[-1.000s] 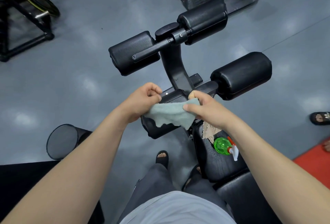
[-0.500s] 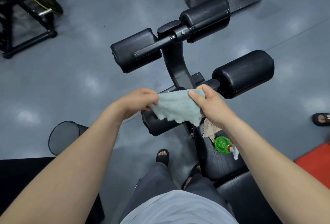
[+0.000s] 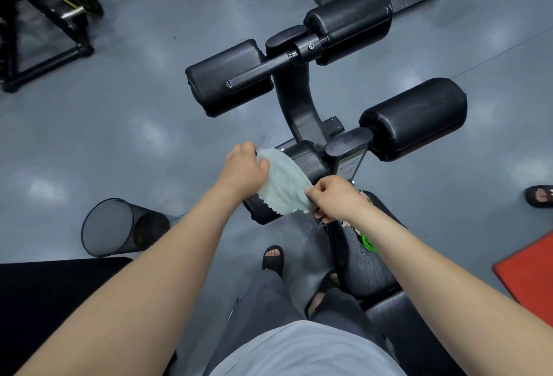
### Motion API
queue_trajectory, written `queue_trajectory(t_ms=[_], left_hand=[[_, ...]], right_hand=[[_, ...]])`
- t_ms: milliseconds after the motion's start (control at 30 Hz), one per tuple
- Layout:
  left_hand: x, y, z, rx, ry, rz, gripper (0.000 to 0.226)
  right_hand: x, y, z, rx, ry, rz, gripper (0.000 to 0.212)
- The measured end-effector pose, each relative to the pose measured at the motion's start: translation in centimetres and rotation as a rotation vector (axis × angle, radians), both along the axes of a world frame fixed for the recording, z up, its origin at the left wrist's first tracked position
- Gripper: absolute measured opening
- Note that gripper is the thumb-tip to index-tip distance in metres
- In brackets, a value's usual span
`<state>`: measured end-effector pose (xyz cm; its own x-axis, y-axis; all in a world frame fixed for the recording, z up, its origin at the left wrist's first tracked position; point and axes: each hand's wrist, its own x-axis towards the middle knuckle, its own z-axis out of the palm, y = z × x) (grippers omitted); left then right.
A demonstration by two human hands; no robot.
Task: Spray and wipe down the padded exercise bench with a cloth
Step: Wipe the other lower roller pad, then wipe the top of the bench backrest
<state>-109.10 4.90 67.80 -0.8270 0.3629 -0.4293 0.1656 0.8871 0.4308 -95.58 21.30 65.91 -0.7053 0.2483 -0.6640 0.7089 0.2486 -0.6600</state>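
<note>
Compared with 1 s ago, the light green cloth (image 3: 284, 185) is no longer bunched between the hands. It now stretches diagonally across the near left roller pad (image 3: 264, 217), with the left hand (image 3: 245, 166) gripping its far corner and the right hand (image 3: 333, 200) pinching its near corner. We judge that wiping of this pad is starting; the green spray bottle (image 3: 368, 244) lies on the seat pad (image 3: 356, 268), mostly hidden by the right forearm.
</note>
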Motion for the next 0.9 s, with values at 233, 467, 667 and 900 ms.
queue_trajectory(t_ms=[233, 467, 667, 900], left_hand=[[3.6, 0.9, -4.6, -0.154, 0.241, -0.181, 0.069], [2.8, 1.1, -3.8, -0.115, 0.217, -0.217, 0.068], [6.8, 5.2, -1.8, 0.123, 0.482, -0.328, 0.046], [13.6, 11.9, -5.5, 0.214, 0.166, -0.673, 0.022]], right_hand=[[0.6, 0.5, -0.6, 0.196, -0.001, 0.087, 0.043], [2.0, 2.3, -2.5, 0.079, 0.032, 0.004, 0.042], [5.8, 6.7, -4.7, 0.040, 0.031, -0.227, 0.026], [13.9, 12.9, -10.7, 0.210, -0.113, -0.419, 0.022]])
